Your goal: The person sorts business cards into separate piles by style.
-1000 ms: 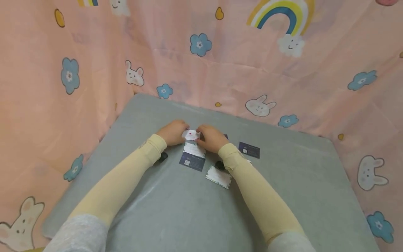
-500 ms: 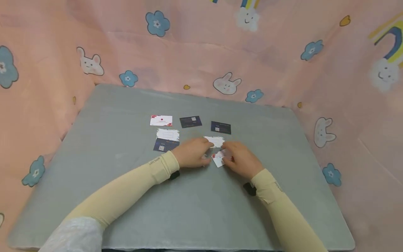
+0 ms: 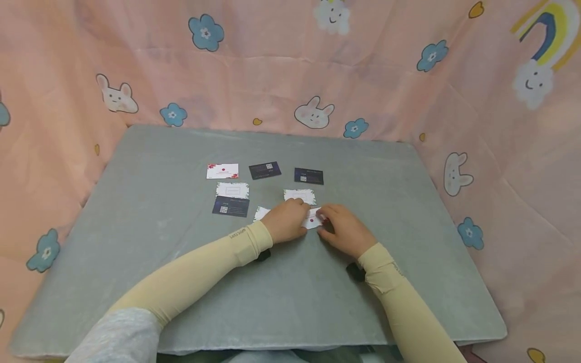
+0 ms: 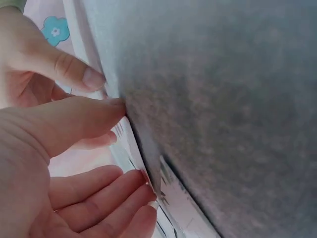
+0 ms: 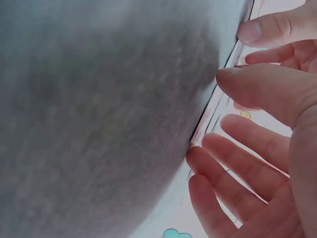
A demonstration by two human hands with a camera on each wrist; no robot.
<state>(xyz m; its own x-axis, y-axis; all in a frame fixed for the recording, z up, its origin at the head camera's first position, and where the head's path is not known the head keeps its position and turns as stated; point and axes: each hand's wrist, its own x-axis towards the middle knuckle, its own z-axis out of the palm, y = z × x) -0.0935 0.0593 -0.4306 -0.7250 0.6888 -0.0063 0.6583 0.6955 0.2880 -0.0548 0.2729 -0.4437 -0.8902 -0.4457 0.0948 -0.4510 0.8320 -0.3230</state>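
A white card with a red dot [image 3: 312,220] sits between the left hand [image 3: 286,220] and the right hand [image 3: 347,230], low at the grey surface [image 3: 218,297]. The left hand's fingers are bent over its left end, covering part of it; the right hand's fingers pinch its right end. Both thumbs meet its near edge. A leaf-bordered card [image 3: 299,195] lies just beyond the left fingertips, and a partly hidden card [image 3: 260,213] shows beside the left hand's outer side.
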